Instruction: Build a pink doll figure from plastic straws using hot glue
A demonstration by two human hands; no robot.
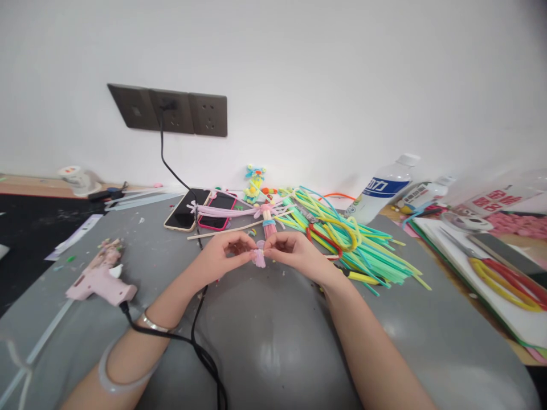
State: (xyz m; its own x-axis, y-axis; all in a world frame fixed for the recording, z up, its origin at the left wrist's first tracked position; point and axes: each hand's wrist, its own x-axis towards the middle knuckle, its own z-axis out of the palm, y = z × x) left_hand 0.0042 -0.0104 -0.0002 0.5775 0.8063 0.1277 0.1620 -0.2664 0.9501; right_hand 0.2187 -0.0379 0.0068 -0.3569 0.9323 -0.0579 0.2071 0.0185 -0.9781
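Between my two hands is a small pale purple piece (260, 261), fuzzy and bow-like in outline; its exact kind is too small to make out. My left hand (228, 253) pinches its left side between thumb and fingertips. On the opposite side, my right hand (294, 253) grips it the same way. Just beyond my fingers lie pink and lilac pipe cleaners (226, 212), and a bundle of pink ones (269, 228) bound with a blue band. A small yellow and blue pipe-cleaner figure (255, 185) stands by the wall.
A pink glue gun (102, 285) lies at left, its black cord (200, 347) running past my left arm. Two phones (186, 212) lie behind my left hand. Green and yellow pipe cleaners (367, 250), a bottle (382, 188) and scissors (508, 279) on a pad (448, 239) are at right.
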